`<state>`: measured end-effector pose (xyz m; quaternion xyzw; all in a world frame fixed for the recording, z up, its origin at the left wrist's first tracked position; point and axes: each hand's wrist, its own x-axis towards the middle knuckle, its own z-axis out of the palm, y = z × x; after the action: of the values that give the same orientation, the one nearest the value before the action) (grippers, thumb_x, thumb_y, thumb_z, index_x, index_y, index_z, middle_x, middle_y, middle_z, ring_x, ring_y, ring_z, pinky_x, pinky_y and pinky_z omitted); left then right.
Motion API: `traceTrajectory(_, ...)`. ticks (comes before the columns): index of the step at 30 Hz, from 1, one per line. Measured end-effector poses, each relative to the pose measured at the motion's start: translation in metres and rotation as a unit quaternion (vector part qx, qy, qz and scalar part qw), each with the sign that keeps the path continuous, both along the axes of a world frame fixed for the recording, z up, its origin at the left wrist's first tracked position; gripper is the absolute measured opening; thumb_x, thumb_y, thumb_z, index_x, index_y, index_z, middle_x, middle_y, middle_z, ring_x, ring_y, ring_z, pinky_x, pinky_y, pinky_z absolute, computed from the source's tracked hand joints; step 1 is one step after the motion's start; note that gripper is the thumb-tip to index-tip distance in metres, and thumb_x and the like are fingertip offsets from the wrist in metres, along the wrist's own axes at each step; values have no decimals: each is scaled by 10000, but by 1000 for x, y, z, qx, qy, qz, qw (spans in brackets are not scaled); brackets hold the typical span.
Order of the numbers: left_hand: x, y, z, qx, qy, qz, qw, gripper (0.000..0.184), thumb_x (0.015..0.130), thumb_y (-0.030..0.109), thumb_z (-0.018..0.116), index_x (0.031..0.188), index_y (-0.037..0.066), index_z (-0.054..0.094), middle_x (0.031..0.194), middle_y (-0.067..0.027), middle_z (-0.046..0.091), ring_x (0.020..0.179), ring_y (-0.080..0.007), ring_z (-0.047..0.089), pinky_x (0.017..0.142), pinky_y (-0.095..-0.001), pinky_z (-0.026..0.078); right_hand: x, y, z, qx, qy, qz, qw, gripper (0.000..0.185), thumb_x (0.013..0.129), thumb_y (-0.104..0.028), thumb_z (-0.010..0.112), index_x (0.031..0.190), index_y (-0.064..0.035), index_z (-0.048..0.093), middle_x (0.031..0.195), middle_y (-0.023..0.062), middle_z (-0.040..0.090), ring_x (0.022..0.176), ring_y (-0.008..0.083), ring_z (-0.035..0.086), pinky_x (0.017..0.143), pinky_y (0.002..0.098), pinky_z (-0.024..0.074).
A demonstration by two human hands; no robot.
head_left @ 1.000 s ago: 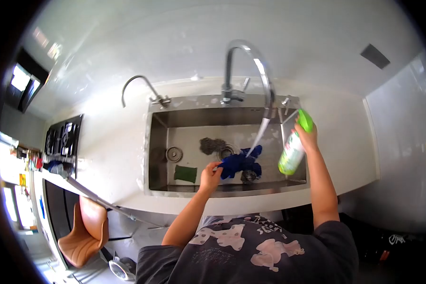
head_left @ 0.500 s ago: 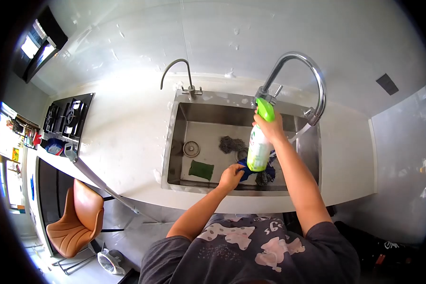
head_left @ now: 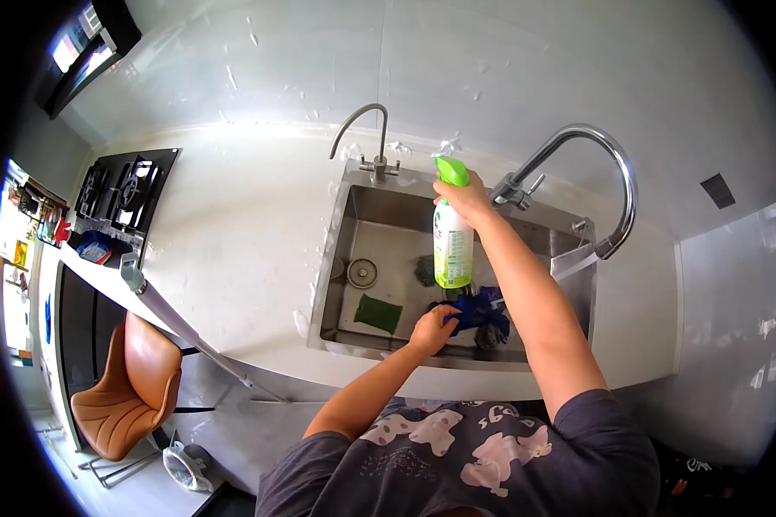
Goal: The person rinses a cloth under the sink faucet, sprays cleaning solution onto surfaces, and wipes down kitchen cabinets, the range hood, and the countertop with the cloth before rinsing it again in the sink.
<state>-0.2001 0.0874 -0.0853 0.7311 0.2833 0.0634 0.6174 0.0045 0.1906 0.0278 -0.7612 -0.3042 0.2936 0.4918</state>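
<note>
My right hand (head_left: 467, 198) is wrapped round the neck of a spray bottle (head_left: 453, 250) with a bright green trigger head and a white and green body. It holds the bottle upright over the metal sink (head_left: 392, 207). Lower down, my left hand (head_left: 431, 329) pinches the edge of a dark blue cloth (head_left: 470, 314) in the front of the basin. Left of that hand lies a green scouring pad (head_left: 378, 314). A dark grey scrubber (head_left: 425, 270) sits on the sink floor, partly hidden behind the bottle.
A large curved faucet (head_left: 625, 185) arches over the sink's right side, a whitish streak below its spout. A thin tap (head_left: 381, 142) stands at the back. Foam spots the wall and counter (head_left: 233, 258). A stove (head_left: 129, 189), a long pole (head_left: 185, 327) and a brown chair (head_left: 134, 379) are left.
My right hand has carried the spray bottle leftward, away from the large faucet's base. My left hand stays at the blue cloth. The camera view has shifted, moving the sink slightly right and down.
</note>
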Motion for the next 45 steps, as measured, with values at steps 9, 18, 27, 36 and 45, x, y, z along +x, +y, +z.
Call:
traceTrajectory(9,5,4,7,7,-9,-19,1000,217,792,165,566,983,66,592,922,-133,579,794,-296,562,717,-357,441,19,-7,-10,-48,-60,-63,995,243,655,-223,587,799,-29,569,701,128,626,632,251,644,608,347,492)
traceTrajectory(18,17,-7,9,11,2,-30,999,221,793,151,573,994,62,597,913,-135,588,737,-259,569,679,-340,453,14,-23,-6,2,-34,-46,998,264,671,-232,607,834,-27,570,709,113,624,589,219,642,585,324,497)
traceTrajectory(27,22,-21,-16,51,-39,14,998,241,795,130,592,1011,23,599,781,-106,632,642,-139,557,603,-284,449,-34,-100,39,53,-233,-6,971,457,639,-250,679,1040,-98,520,939,124,607,868,346,576,731,395,474)
traceTrajectory(36,61,-41,31,75,-30,-2,997,188,802,139,562,945,28,613,769,-118,626,675,-199,581,640,-299,446,-41,-344,72,182,-240,-129,945,482,665,38,568,1136,-25,491,1036,100,580,663,141,628,601,271,497)
traceTrajectory(45,149,-72,69,124,-41,7,991,213,822,161,540,936,-9,601,743,-120,618,665,-168,570,646,-294,444,116,-538,3,91,-400,-413,813,326,673,32,567,996,-2,538,875,96,585,698,208,602,649,319,480)
